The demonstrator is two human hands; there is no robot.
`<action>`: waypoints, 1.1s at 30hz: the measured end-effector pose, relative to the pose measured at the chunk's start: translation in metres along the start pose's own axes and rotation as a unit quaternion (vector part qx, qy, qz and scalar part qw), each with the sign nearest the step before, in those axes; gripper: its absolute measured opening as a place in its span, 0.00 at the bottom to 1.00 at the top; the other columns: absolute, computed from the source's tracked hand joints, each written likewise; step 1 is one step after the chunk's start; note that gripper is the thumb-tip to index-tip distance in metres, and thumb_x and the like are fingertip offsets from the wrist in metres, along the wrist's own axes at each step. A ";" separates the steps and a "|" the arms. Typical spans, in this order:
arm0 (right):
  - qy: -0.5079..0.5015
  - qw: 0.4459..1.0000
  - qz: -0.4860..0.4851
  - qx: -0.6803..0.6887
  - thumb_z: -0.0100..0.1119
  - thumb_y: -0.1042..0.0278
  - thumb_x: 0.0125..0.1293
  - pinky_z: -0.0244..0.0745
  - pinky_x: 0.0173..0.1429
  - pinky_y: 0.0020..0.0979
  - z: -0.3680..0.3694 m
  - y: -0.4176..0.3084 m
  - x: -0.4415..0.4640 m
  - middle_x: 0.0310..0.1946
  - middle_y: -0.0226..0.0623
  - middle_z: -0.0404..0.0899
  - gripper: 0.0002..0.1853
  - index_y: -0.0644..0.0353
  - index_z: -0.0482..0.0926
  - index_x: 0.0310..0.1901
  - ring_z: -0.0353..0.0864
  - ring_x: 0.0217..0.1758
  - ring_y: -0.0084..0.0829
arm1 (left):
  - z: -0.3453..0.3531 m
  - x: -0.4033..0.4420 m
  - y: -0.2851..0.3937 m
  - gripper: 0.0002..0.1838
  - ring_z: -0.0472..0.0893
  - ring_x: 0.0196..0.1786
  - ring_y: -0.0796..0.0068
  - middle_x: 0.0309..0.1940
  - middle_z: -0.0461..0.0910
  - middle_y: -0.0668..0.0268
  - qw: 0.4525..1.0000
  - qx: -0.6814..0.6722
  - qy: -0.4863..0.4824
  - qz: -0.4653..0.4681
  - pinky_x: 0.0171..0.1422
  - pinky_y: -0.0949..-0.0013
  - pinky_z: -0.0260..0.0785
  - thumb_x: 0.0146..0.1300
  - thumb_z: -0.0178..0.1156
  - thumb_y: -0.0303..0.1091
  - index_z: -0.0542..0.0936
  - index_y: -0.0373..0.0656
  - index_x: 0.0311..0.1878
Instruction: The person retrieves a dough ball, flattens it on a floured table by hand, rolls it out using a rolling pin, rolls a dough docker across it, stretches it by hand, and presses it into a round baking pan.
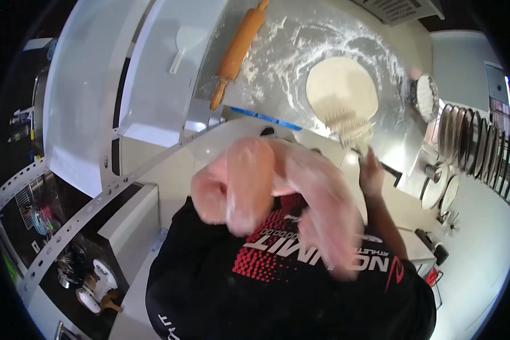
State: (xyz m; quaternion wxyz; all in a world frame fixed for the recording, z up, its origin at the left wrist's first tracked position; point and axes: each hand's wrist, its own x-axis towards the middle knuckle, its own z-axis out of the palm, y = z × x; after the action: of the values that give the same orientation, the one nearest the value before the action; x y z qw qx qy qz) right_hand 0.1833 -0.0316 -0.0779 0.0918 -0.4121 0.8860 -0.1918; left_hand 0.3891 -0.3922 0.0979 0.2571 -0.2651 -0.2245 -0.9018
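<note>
Along the near side of the table [269, 93] lay my dough [337, 79], right hand [371, 174] clenched round a spiky tool [354, 131]; left hand [327, 209] blurred, grip impossible to tell: one skewed, heavy press could've torn it!

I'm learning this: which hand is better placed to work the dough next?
Probably the right hand: it grips the tool at the dough. The left hand, blurred, is by the shirt, farther off.

Blk shirt [289, 292]: "NO LIMIT"; prob. "ATHLETE" too, rest blurry.
</note>
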 end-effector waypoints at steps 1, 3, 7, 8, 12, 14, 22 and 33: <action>-0.069 0.994 0.075 -0.035 0.58 0.60 0.76 0.82 0.48 0.47 0.001 -0.018 0.021 0.53 0.52 0.86 0.27 0.61 0.73 0.72 0.87 0.47 0.54 | 0.003 0.004 0.003 0.10 0.80 0.37 0.63 0.48 0.85 0.61 1.000 -0.006 -0.009 0.013 0.33 0.67 0.70 0.67 0.60 0.26 0.80 0.58 0.45; -0.068 0.994 0.054 -0.061 0.57 0.59 0.76 0.81 0.47 0.50 0.041 -0.016 0.063 0.52 0.54 0.86 0.25 0.57 0.75 0.70 0.86 0.46 0.55 | 0.008 0.011 0.008 0.09 0.81 0.37 0.64 0.48 0.85 0.61 0.998 -0.013 -0.036 0.041 0.33 0.67 0.70 0.67 0.59 0.26 0.80 0.57 0.44; -0.138 0.984 0.100 -0.044 0.54 0.54 0.74 0.78 0.50 0.55 0.026 -0.080 0.177 0.50 0.57 0.86 0.26 0.55 0.74 0.70 0.84 0.49 0.62 | 0.003 0.024 0.015 0.07 0.81 0.36 0.65 0.46 0.86 0.62 0.990 -0.009 -0.096 0.102 0.33 0.68 0.71 0.68 0.59 0.27 0.81 0.55 0.43; -0.141 0.984 0.109 -0.011 0.54 0.54 0.74 0.78 0.51 0.55 0.019 -0.091 0.184 0.50 0.57 0.86 0.27 0.55 0.74 0.70 0.84 0.49 0.63 | -0.013 0.021 0.016 0.07 0.81 0.36 0.66 0.46 0.86 0.62 0.986 -0.007 -0.115 0.118 0.33 0.68 0.71 0.69 0.59 0.27 0.81 0.54 0.43; -0.077 0.992 0.095 -0.005 0.56 0.57 0.76 0.80 0.52 0.50 0.037 -0.037 0.081 0.51 0.56 0.86 0.27 0.53 0.72 0.73 0.86 0.50 0.58 | 0.029 0.067 0.036 0.05 0.81 0.36 0.67 0.44 0.86 0.62 0.961 -0.004 -0.196 0.194 0.33 0.69 0.71 0.70 0.58 0.28 0.81 0.52 0.42; -0.081 0.992 0.098 0.005 0.57 0.59 0.76 0.81 0.51 0.49 0.016 -0.026 0.029 0.52 0.56 0.86 0.26 0.53 0.72 0.73 0.87 0.50 0.56 | 0.041 0.080 0.042 0.04 0.81 0.36 0.68 0.43 0.86 0.62 0.943 -0.004 -0.232 0.238 0.32 0.70 0.72 0.70 0.58 0.28 0.81 0.51 0.41; -0.083 0.974 -0.039 -0.208 0.53 0.53 0.78 0.81 0.51 0.50 0.072 -0.004 0.138 0.53 0.56 0.86 0.26 0.52 0.72 0.73 0.87 0.51 0.56 | 0.055 0.096 0.048 0.05 0.82 0.35 0.70 0.40 0.87 0.63 0.852 0.013 -0.365 0.375 0.32 0.72 0.73 0.72 0.57 0.30 0.81 0.47 0.39; -0.045 0.995 0.089 -0.009 0.58 0.60 0.75 0.82 0.45 0.49 0.013 0.014 -0.008 0.49 0.53 0.87 0.26 0.52 0.73 0.72 0.87 0.45 0.55 | -0.032 0.001 -0.046 0.10 0.81 0.52 0.66 0.51 0.85 0.57 0.993 0.048 0.038 -0.105 0.52 0.68 0.72 0.64 0.52 0.27 0.78 0.48 0.46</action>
State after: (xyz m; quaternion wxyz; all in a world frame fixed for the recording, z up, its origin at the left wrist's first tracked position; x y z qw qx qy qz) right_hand 0.1829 -0.0208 -0.0960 0.1448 -0.3410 0.9157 -0.1558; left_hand 0.3504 -0.3743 0.0619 0.1814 -0.1928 -0.2839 -0.9216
